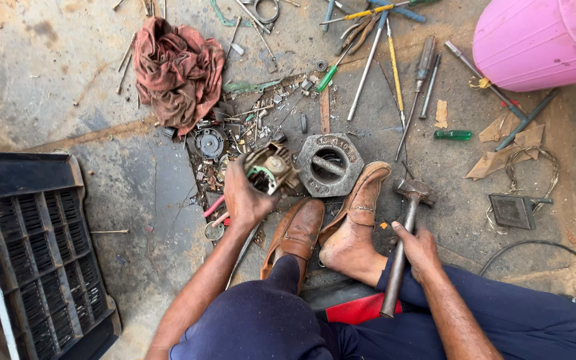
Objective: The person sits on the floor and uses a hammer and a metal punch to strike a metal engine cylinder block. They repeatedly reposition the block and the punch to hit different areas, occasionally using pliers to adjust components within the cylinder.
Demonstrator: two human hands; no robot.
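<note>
Motor part (271, 168) gripped in left hand (245, 197), held just above the ring-shaped cast block (330, 165); right hand (420, 248) closed on hammer (405, 233).
Risk: greasy, lumpy metal part with copper windings could slip, and a glancing hammer blow could hit fingers or the bare foot (351, 250) between the hands. Worn steel head, gritty concrete.

Dark navy trousers (261, 320), bare forearms, worn tan leather slip-on shoes (298, 233), one heel out.

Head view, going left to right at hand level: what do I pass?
Black plastic crate → left hand holding a greasy motor part → metal block with round hole → hammer in right hand → small square metal plate.
</note>
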